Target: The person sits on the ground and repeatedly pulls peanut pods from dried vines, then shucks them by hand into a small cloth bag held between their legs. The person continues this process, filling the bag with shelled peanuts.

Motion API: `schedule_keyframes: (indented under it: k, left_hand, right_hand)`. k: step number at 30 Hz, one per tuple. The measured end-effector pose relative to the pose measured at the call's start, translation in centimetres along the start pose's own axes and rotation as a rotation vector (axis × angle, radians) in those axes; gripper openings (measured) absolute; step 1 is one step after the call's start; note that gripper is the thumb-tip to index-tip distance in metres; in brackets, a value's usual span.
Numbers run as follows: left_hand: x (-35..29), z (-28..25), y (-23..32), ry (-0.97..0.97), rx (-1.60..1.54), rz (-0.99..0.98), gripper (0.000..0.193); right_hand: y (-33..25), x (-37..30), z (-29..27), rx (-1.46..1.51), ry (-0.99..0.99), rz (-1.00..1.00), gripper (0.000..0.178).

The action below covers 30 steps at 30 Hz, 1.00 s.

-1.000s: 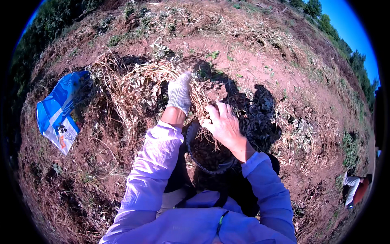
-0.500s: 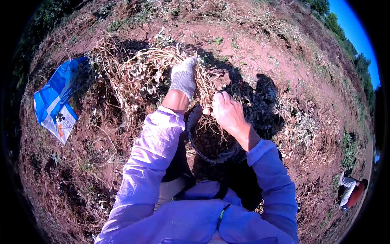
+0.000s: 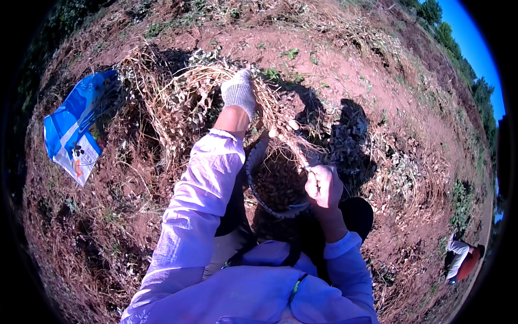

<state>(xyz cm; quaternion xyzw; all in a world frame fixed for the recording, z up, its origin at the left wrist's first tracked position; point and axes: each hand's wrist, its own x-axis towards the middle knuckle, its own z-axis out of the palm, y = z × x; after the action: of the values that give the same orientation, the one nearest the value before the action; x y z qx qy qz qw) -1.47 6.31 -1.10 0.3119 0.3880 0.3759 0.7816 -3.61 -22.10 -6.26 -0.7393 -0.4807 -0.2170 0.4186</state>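
Observation:
My left hand, in a pale knitted glove, is closed round a bundle of dried peanut plants. Their roots hang toward the right, with a few pale pods on them. My bare right hand is closed at the lower end of the roots, pinching a stretched strand; its fingertips are partly hidden. Below the roots, between my legs, stands a round basket with a light-and-dark rim. Many brown peanuts lie in it, in shade.
A blue and white bag lies on the left amid dry stalks. Pulled plants are heaped beyond my left arm. Reddish soil stretches beyond. Another person is bent down far off at the right.
My right hand has moved down and toward me, drawing the roots out over the basket. The left hand with the plants has shifted slightly left.

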Motion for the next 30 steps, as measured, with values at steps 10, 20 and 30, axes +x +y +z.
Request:
schedule_keyframes:
  k: [10, 20, 30]
  left_hand:
    - [6.7, -4.1, -1.6, -0.219, 0.184, 0.298, 0.019]
    - [-0.1, -6.7, 6.2, -0.151, -0.061, 0.216, 0.025]
    - [1.6, -9.9, 10.2, 0.186, 0.239, 0.36, 0.029]
  right_hand:
    - [-0.2, -4.3, 5.3, 0.268, -0.595, 0.317, 0.029]
    - [-1.4, -17.6, 14.7, 0.356, -1.27, 0.206, 0.019]
    - [1.6, -19.7, 26.7, -0.135, -1.311, 0.216, 0.018]
